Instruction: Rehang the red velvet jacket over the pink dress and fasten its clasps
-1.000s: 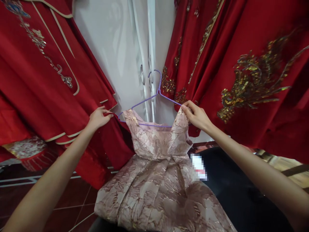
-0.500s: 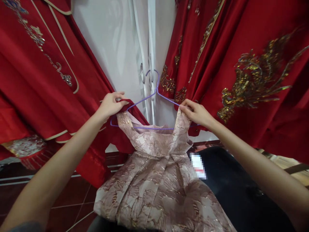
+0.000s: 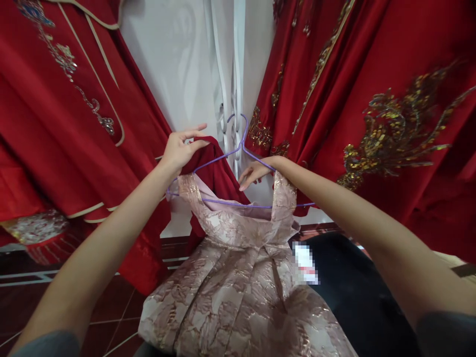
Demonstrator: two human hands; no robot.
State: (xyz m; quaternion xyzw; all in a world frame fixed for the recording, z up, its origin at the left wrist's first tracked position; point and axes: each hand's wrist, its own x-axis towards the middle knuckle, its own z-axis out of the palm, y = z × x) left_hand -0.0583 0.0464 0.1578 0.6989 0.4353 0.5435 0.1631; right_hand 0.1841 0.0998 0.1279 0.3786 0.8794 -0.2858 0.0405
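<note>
A pink and gold brocade dress (image 3: pixel 223 277) hangs by its straps on a purple hanger (image 3: pixel 217 159). My left hand (image 3: pixel 182 148) is beside the left strap, thumb and fingers closed on a fold of dark red cloth (image 3: pixel 219 173) that is raised behind the hanger. My right hand (image 3: pixel 256 172) reaches past the right strap to the far side of the hanger. Its fingers are apart and point left toward the red cloth, holding nothing. The hanger's hook overlaps the white bars; whether it is caught on them I cannot tell.
Red gowns with beading hang at left (image 3: pixel 122 94), and a red gown with gold sequins (image 3: pixel 394 134) hangs at right. White bars (image 3: pixel 238 64) stand against a pale wall. A dark surface (image 3: pixel 345 287) and a blurred tag (image 3: pixel 305 263) lie right of the dress.
My right hand has let go of the right strap and moved left behind the hanger. My left hand has risen slightly, lifting more of the red cloth.
</note>
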